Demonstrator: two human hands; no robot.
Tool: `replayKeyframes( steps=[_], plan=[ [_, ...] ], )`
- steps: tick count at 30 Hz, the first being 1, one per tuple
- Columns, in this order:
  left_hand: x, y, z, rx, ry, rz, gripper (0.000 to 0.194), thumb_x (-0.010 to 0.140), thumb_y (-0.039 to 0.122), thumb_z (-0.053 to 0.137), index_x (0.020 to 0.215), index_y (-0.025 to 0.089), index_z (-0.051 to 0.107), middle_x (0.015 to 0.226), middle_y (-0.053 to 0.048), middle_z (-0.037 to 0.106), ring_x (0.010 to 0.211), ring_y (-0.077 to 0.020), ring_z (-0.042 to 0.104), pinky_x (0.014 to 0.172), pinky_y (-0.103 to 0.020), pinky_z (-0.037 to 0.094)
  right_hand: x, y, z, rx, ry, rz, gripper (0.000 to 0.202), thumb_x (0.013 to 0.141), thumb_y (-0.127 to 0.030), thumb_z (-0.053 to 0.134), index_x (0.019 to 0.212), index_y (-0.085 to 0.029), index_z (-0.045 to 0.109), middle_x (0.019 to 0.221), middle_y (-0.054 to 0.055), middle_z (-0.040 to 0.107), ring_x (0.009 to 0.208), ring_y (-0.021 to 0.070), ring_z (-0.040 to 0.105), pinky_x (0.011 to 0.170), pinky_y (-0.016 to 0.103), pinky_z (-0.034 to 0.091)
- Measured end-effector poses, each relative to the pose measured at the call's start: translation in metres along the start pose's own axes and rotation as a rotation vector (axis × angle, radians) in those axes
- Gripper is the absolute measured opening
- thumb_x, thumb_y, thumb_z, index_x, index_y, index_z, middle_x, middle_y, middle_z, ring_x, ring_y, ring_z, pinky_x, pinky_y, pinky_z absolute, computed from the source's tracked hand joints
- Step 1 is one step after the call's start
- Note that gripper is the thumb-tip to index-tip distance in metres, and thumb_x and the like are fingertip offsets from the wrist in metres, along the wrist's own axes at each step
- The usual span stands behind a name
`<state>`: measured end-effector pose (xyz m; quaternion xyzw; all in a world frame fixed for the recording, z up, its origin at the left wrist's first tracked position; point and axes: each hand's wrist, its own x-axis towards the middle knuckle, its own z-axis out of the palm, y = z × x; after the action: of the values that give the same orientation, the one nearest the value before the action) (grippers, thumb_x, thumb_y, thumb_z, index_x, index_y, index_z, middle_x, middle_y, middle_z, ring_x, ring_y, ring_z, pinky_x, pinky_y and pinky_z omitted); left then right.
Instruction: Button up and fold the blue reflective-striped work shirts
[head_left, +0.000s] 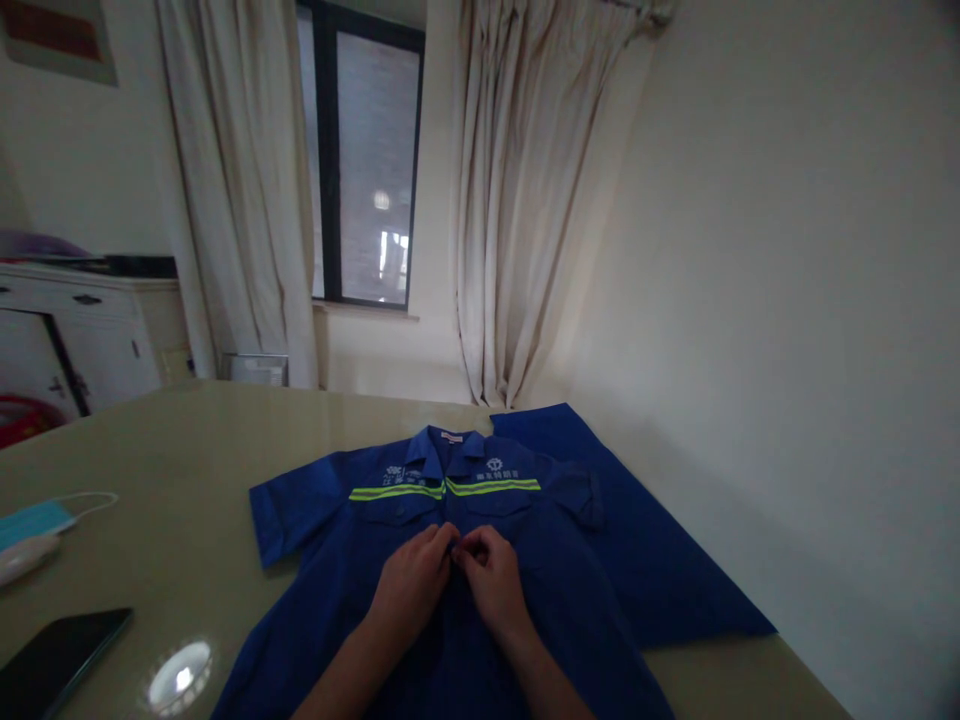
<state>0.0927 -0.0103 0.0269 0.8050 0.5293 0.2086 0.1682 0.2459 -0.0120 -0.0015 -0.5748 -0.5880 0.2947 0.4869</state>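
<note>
A dark blue short-sleeved shirt point(360, 570) lies face up, its collar at the far end and yellow-green reflective stripes across the chest. My left hand point(418, 575) is closed on the shirt's front edge at the middle, below the stripes. Right beside it, my right hand point(491, 575) pinches the same front edge between thumb and fingers. The fingertips of both hands nearly meet. Whatever small part of the shirt lies between them is hidden by the fingers.
Under the shirt's right side, a dark blue cloth point(675, 570) spreads over the table point(202, 450) towards the wall. At the left lie a black phone point(64, 655), a blue mask point(34, 522) and a whitish object point(26, 558). Curtains and a window stand behind.
</note>
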Motion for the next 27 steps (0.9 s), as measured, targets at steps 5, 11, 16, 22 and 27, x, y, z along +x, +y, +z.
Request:
replayKeyframes(
  steps=[5, 11, 16, 22, 27],
  plan=[
    [0.002, 0.0, -0.003, 0.008, -0.027, -0.007, 0.026, 0.094, 0.014, 0.048, 0.107, 0.031, 0.062, 0.1, 0.002, 0.07, 0.095, -0.0163, 0.068, 0.075, -0.025, 0.042, 0.002, 0.003, 0.001, 0.01, 0.001, 0.031, 0.007, 0.076, -0.025, 0.066, 0.076, -0.019, 0.07, 0.072, 0.001, 0.068, 0.064, 0.0173, 0.058, 0.06, 0.026, 0.042],
    [-0.002, 0.008, 0.002, 0.081, 0.014, -0.089, 0.027, 0.095, 0.014, 0.046, 0.111, 0.029, 0.061, 0.105, 0.001, 0.07, 0.097, -0.0177, 0.068, 0.078, -0.027, 0.043, 0.003, 0.001, 0.002, 0.012, 0.02, 0.05, 0.012, 0.077, -0.03, 0.067, 0.077, -0.019, 0.072, 0.073, 0.003, 0.071, 0.066, 0.0196, 0.061, 0.062, 0.028, 0.044],
    [-0.005, 0.002, 0.01, 0.11, 0.074, -0.034, 0.028, 0.101, 0.021, 0.042, 0.116, 0.03, 0.064, 0.11, -0.002, 0.07, 0.097, -0.0202, 0.067, 0.083, -0.031, 0.044, 0.004, 0.002, 0.002, -0.033, 0.018, 0.033, 0.015, 0.083, -0.031, 0.063, 0.078, -0.02, 0.072, 0.077, 0.006, 0.074, 0.072, 0.0231, 0.066, 0.067, 0.031, 0.047],
    [0.003, -0.01, 0.021, 0.161, 0.15, -0.026, 0.035, 0.103, 0.017, 0.033, 0.108, 0.025, 0.066, 0.105, -0.004, 0.072, 0.101, -0.0213, 0.065, 0.09, -0.033, 0.044, -0.003, 0.0, 0.002, -0.276, 0.091, -0.148, 0.028, 0.087, -0.015, 0.048, 0.097, -0.022, 0.073, 0.104, 0.01, 0.073, 0.101, 0.0261, 0.067, 0.092, 0.036, 0.049],
    [0.002, -0.011, 0.02, 0.159, 0.188, 0.026, 0.038, 0.099, 0.013, 0.039, 0.126, 0.025, 0.062, 0.121, -0.006, 0.067, 0.113, -0.0221, 0.059, 0.097, -0.035, 0.042, -0.009, -0.008, 0.007, -0.543, 0.01, -0.176, 0.04, 0.09, -0.01, 0.045, 0.116, -0.023, 0.072, 0.123, 0.007, 0.07, 0.116, 0.0261, 0.061, 0.098, 0.037, 0.044]
  ],
)
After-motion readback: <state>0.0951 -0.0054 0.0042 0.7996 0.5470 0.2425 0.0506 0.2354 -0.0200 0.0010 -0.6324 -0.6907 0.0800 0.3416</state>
